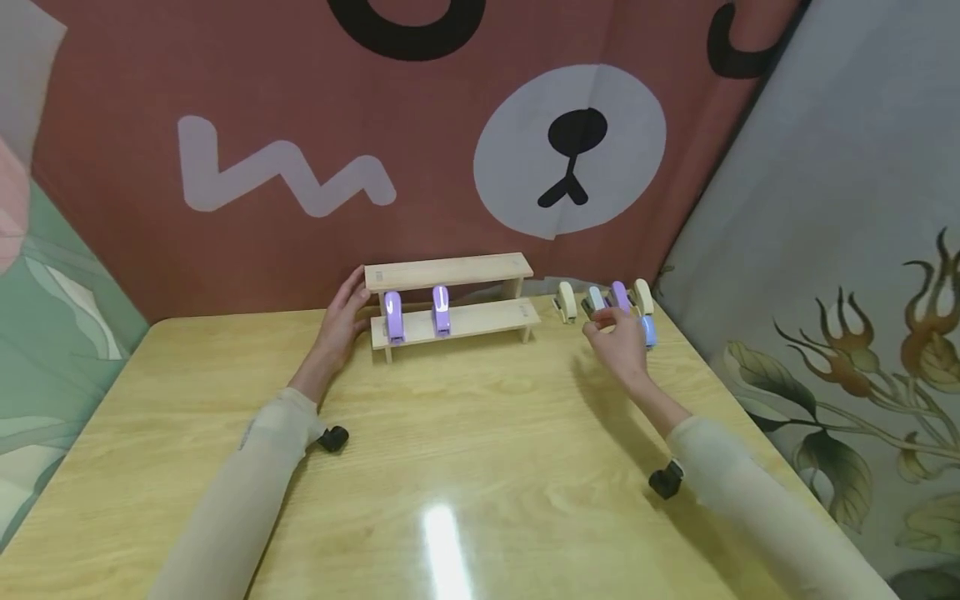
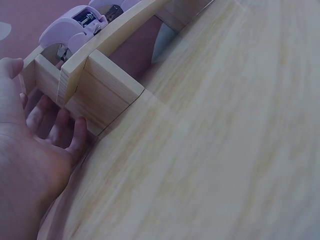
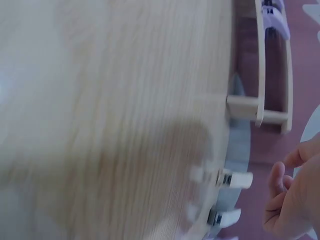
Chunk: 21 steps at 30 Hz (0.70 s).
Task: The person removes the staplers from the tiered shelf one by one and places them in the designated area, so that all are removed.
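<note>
Now | left hand: loose, touching shelf | right hand: half-curled, empty, near staplers

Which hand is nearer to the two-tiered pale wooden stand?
Left. The left hand is right at the left end of the two-tiered pale wooden stand; the right hand is apart from it, beyond its right end.

Left sleeve, right sleeve: long, cream | left cam, right cam: small, black, blocky | left hand, right hand: bare
</note>
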Each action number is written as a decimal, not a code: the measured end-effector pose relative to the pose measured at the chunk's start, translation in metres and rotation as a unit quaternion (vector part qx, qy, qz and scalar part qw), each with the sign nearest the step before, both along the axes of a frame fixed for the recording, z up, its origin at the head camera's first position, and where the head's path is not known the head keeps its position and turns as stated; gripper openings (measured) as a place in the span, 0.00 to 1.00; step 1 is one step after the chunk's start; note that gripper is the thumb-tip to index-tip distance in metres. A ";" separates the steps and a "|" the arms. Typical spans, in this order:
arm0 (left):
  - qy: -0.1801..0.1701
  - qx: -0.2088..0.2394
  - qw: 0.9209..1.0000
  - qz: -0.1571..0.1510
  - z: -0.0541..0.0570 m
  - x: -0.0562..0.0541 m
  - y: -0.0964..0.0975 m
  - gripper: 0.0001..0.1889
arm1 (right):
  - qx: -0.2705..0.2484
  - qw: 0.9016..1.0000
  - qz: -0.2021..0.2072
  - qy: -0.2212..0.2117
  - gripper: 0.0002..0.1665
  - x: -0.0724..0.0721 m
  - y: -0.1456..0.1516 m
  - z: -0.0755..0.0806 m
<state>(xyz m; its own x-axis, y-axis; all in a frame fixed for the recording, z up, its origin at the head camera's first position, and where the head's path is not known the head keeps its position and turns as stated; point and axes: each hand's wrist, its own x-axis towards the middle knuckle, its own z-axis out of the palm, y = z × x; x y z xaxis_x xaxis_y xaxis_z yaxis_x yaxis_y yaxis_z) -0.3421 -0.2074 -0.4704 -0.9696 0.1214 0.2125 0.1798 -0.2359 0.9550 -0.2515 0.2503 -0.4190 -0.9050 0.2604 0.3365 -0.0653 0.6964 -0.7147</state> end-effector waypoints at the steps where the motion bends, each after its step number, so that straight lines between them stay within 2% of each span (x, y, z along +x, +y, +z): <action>1: 0.000 -0.003 1.000 0.000 -0.001 0.001 0.000 0.33 | -0.004 1.000 0.005 -0.001 0.17 0.000 -0.005 -0.001; 7: 0.007 -0.005 1.000 0.001 -0.001 0.001 0.001 0.32 | -0.059 0.998 0.026 0.005 0.15 -0.006 -0.035 0.000; 12: 0.008 -0.001 1.000 -0.002 0.000 0.001 0.003 0.32 | -0.122 0.992 0.044 -0.002 0.16 -0.013 -0.055 0.002; 21: 0.010 -0.002 1.000 0.002 -0.002 0.001 0.001 0.32 | -0.148 0.986 0.071 -0.013 0.15 -0.019 -0.091 -0.003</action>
